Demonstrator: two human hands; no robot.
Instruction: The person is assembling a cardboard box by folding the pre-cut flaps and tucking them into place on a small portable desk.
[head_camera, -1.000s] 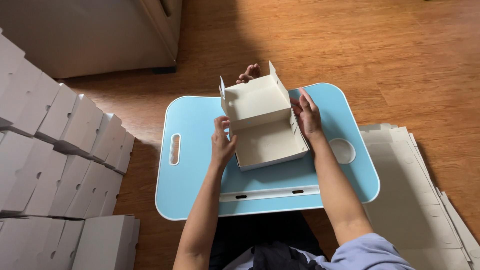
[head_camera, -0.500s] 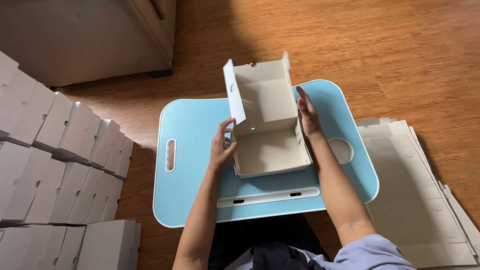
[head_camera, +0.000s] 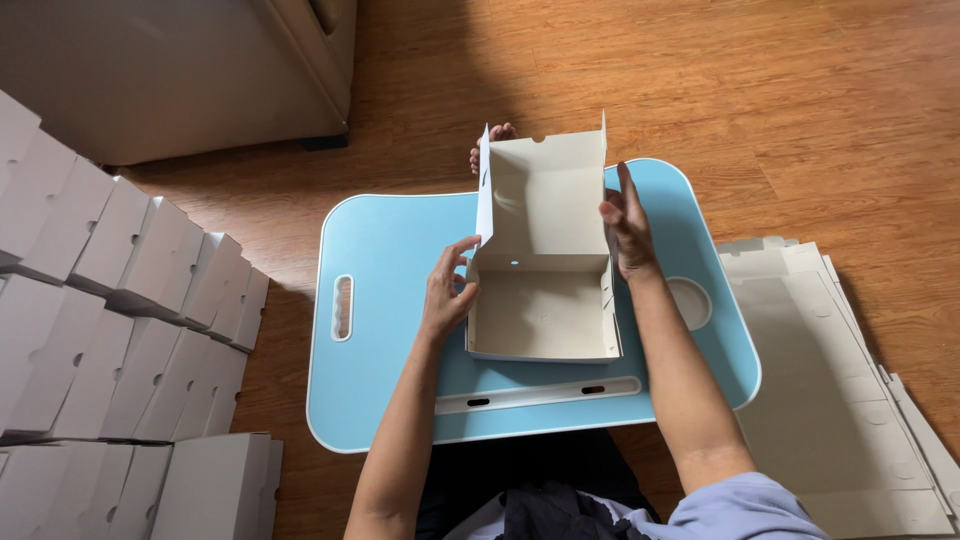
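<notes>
Both hands flank the open cardboard box at the blue desk's centre — left hand fingers loosely curled at nine o'clock, right hand fingers extended flat against the three o'clock wall.

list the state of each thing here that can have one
cardboard box: half folded, lid up, open
left hand: fingers on the box's left wall
right hand: flat against the box's right side
lap desk: level, bearing the box
flat blanks: unfolded, stacked on the floor
finished boxes: closed, stacked
</notes>
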